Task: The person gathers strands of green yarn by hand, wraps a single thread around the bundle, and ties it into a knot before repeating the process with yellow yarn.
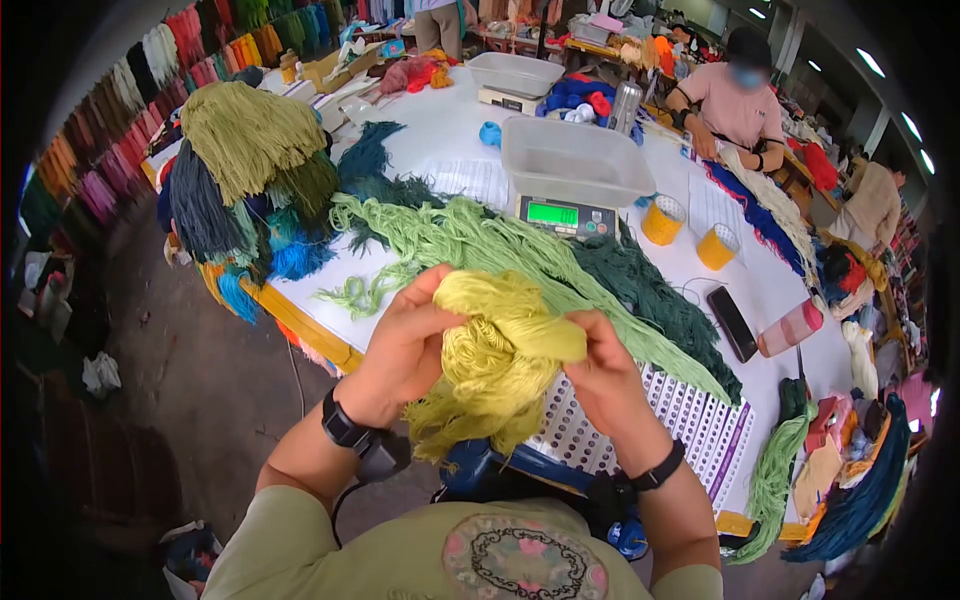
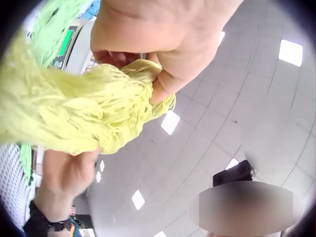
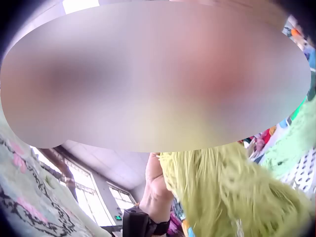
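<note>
A bundle of yellow-green yarn (image 1: 495,345), looped over itself with loose ends hanging below, is held up in front of the chest. The left hand (image 1: 408,345) grips its left side, fingers curled behind the yarn. At the right side the right hand (image 1: 608,375) pinches a folded part between thumb and fingers. In the left wrist view the left hand (image 2: 163,44) has its thumb pressed on the yarn (image 2: 98,106). The right wrist view shows hanging strands (image 3: 222,192); much of that view is blurred.
Light green yarn (image 1: 480,240) and dark green yarn (image 1: 650,290) lie across the table beyond the hands. A scale (image 1: 565,214) bears a clear plastic bin (image 1: 575,160). A phone (image 1: 732,322) lies at right. Yarn heaps (image 1: 245,140) stand at left. A seated person (image 1: 735,110) works opposite.
</note>
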`<state>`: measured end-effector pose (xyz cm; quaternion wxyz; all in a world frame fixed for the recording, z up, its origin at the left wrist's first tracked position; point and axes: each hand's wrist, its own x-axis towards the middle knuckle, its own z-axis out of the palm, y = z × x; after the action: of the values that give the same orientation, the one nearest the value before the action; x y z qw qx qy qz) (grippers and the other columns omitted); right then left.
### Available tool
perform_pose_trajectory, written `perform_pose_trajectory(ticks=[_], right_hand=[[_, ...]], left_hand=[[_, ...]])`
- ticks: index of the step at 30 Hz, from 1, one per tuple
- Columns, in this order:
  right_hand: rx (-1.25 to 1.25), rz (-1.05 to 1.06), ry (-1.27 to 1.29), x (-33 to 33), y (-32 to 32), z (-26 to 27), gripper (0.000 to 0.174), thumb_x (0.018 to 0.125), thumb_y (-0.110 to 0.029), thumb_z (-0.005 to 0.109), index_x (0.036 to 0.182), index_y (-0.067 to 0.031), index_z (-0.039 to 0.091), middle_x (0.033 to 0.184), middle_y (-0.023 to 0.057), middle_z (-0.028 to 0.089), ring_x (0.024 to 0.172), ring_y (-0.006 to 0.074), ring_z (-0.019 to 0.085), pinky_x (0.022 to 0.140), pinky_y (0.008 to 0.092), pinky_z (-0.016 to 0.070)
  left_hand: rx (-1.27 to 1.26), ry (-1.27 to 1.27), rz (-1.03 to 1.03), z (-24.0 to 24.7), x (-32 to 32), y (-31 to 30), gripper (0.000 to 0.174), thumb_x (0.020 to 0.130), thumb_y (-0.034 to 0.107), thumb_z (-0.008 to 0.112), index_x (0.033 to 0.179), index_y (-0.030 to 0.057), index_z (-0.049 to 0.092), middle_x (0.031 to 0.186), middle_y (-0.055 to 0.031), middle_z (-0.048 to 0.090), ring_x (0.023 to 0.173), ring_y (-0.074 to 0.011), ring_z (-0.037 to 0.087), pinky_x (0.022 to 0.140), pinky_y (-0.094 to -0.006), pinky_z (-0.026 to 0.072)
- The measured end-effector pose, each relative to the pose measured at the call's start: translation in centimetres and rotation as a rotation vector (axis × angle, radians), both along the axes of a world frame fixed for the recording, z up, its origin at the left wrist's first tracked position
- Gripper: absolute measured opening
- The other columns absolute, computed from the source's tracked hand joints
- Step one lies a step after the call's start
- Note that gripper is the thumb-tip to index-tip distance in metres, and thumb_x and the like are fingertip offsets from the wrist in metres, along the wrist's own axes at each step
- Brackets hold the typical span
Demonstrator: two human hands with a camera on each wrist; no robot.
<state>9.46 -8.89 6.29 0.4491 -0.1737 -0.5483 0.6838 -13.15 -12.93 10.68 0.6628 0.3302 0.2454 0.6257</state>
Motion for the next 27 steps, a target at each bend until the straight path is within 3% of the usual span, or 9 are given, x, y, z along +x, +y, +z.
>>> perform_pose_trajectory(ticks=[3,5,10,11,14,17,21,25,27], right_hand=[[-0.357,0.018,0.032,-0.8,0.7,-0.5,0.035,0.082,0.0,0.06,0.114,-0.0054,0.049,0.111,0.0034,0.05,0.098,0.0127,0.048,0.089,0.0295,0.0385],[0.166,-0.355,-0.27,-1.6,0.8,-0.3,0.038,0.078,0.001,0.058,0.115,-0.0052,0.049,0.114,0.0048,0.051,0.1,0.0145,0.05,0.09,0.0301,0.0373],[1.058,-0.545,-0.731,-1.5,-0.1,4.6,0.04,0.073,0.011,0.053,0.107,-0.008,0.056,0.106,0.0026,0.056,0.1,0.0153,0.053,0.087,0.0304,0.0428],[1.055,-0.554,-0.732,-1.1,0.9,3.3,0.04,0.073,0.011,0.053,0.107,-0.008,0.056,0.106,0.0026,0.056,0.1,0.0153,0.053,0.087,0.0304,0.0428],[0.049,-0.34,-0.141,0.9,3.9,1.5,0.029,0.084,0.008,0.052,0.108,-0.0073,0.056,0.104,0.0001,0.06,0.092,0.0109,0.057,0.083,0.0254,0.0457],[0.05,-0.2,-0.404,1.8,4.0,2.7,0.041,0.078,0.011,0.054,0.116,-0.0046,0.054,0.116,0.0044,0.057,0.114,0.0159,0.052,0.099,0.0306,0.0395],[0.284,0.054,-0.121,-2.3,0.9,7.2,0.053,0.079,-0.002,0.066,0.129,-0.0031,0.048,0.125,0.0076,0.052,0.124,0.0161,0.043,0.104,0.0306,0.035],[0.091,0.022,-0.42,-2.0,0.9,9.3,0.042,0.081,-0.003,0.061,0.122,-0.0025,0.053,0.095,0.0044,0.062,0.083,0.0096,0.057,0.082,0.027,0.0445],[0.041,0.008,-0.226,-0.7,0.6,11.4,0.018,0.085,-0.008,0.057,0.101,-0.0006,0.06,0.071,-0.0036,0.054,0.062,0.005,0.049,0.064,0.0223,0.045]], left_hand=[[-0.076,-0.032,-0.075,-0.2,-0.2,0.7,0.03,0.086,0.001,0.052,0.115,0.0005,0.053,0.101,-0.0094,0.064,0.09,-0.0167,0.064,0.078,-0.0282,0.0521],[-0.15,0.004,-0.197,-0.6,-0.3,1.1,0.032,0.088,0.007,0.052,0.119,-0.0009,0.05,0.093,-0.0106,0.065,0.08,-0.0164,0.064,0.071,-0.0286,0.0526],[-0.041,0.221,-0.281,1.5,0.0,1.3,0.025,0.086,0.008,0.056,0.108,-0.0034,0.057,0.079,-0.0085,0.064,0.07,-0.0139,0.062,0.067,-0.025,0.0496],[-0.04,0.225,-0.288,1.8,-0.6,1.5,0.025,0.086,0.008,0.056,0.108,-0.0034,0.057,0.079,-0.0085,0.064,0.07,-0.0139,0.062,0.067,-0.025,0.0496],[0.152,0.273,0.0,4.0,-2.0,2.0,0.022,0.083,0.002,0.06,0.104,-0.0028,0.059,0.078,-0.0048,0.064,0.062,-0.0089,0.058,0.058,-0.0207,0.0451],[0.24,0.694,0.001,6.7,-2.7,2.1,0.023,0.083,0.003,0.061,0.106,-0.0015,0.06,0.077,-0.0033,0.063,0.061,-0.0065,0.055,0.055,-0.0209,0.0438],[0.323,1.084,-0.136,8.3,0.3,2.1,0.026,0.078,-0.001,0.058,0.104,0.0001,0.063,0.081,-0.0008,0.062,0.062,-0.0042,0.055,0.055,-0.0201,0.0437],[0.33,1.324,-0.036,11.3,0.0,0.5,0.02,0.076,0.008,0.066,0.094,-0.0003,0.065,0.071,-0.0046,0.064,0.057,-0.0099,0.058,0.054,-0.0248,0.0478],[0.202,1.274,-0.177,11.6,-1.2,-0.2,0.017,0.076,0.008,0.068,0.09,-0.0017,0.064,0.073,-0.0056,0.065,0.059,-0.0114,0.062,0.054,-0.0245,0.0489]])
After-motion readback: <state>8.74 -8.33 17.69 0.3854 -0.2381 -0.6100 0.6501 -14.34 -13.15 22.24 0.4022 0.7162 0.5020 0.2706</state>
